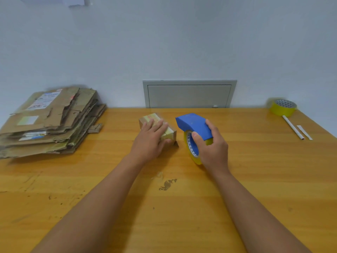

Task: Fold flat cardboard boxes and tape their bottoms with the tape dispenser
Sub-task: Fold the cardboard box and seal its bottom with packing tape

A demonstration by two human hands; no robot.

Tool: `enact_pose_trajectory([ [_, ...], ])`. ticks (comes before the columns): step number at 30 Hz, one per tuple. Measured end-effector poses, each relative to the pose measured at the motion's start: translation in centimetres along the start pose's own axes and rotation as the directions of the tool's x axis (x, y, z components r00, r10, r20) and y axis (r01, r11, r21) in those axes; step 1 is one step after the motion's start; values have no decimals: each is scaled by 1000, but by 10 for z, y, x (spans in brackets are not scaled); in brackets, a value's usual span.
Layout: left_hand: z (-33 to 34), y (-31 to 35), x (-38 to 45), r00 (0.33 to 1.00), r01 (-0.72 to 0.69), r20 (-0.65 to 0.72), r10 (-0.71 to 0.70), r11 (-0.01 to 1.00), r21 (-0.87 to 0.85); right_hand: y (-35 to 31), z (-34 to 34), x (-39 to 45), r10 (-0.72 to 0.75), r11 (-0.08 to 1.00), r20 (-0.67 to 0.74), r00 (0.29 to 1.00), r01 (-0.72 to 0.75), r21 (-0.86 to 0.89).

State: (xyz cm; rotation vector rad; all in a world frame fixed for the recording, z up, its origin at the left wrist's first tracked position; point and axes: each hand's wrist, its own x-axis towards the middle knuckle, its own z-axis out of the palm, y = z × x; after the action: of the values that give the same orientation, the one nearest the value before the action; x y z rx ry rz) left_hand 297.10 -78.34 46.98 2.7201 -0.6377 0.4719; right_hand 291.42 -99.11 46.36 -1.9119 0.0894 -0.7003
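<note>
While the right hand grips the blue plastic tape dispenser with its yellow roll standing on the scuffed wooden bench, the left hand lies with fingers spread on the small taped brown cardboard box just left of it. Farther left sits a stack of flattened cardboard boxes; at the far right, a spare yellow tape roll and a white pen.

Left hand flat on small taped box near tabletop's far edge; right hand gripping blue tape dispenser just beside. Flat cardboard stack at far left corner, yellow tape roll at far right.
</note>
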Motion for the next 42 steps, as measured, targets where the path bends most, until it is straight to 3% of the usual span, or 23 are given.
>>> enact_pose_trajectory([
  [4,-7,-15,-2,996,-71,38,76,990,-124,2,-1,-3,-12,1000,-18,1000,12,-6],
  [13,-9,-4,2,998,4,62,7,984,-178,4,0,-6,-26,1000,-34,999,25,-6],
  [25,-14,-3,-6,990,75,128,-56,985,-153,5,-4,-8,-33,995,-15,999,32,-94],
  [30,-15,-2,-15,999,37,35,-33,992,-122,2,-8,-6,-40,976,16,999,42,-215],
  [34,-14,0,-19,999,30,16,-28,994,-101,2,-9,-4,37,990,31,999,-32,-138],
  [42,-14,-2,-18,999,24,27,-22,995,-94,2,-5,-11,18,991,6,1000,-17,-130],
])
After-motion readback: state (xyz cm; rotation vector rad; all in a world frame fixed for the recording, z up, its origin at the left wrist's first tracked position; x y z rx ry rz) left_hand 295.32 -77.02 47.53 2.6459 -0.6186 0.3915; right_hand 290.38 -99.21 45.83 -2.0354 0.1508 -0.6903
